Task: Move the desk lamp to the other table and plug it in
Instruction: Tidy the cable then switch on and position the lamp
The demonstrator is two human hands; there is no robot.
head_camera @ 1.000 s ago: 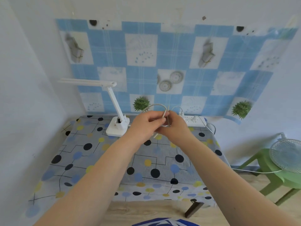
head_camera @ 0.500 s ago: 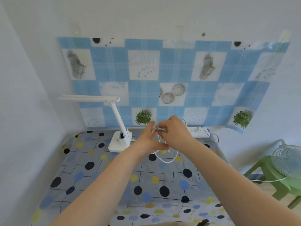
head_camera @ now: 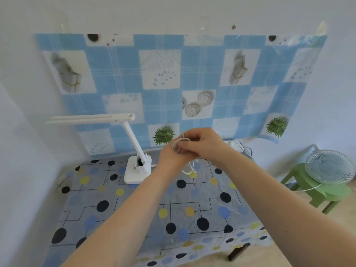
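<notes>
From the head camera, your left hand [head_camera: 171,157] and right hand [head_camera: 204,144] meet above the back of the bench [head_camera: 134,218], both curled round a coiled loop of white cord [head_camera: 180,141]; a loose length of it hangs below your hands toward the cloth. Each grip holds the cord. The desk lamp [head_camera: 137,166] stands upright on the bench just left of your hands, its head reaching left. A white power strip [head_camera: 235,145] lies behind your right wrist by the wall. A small fan [head_camera: 330,166] sits on a green stool [head_camera: 317,191] at the right
</notes>
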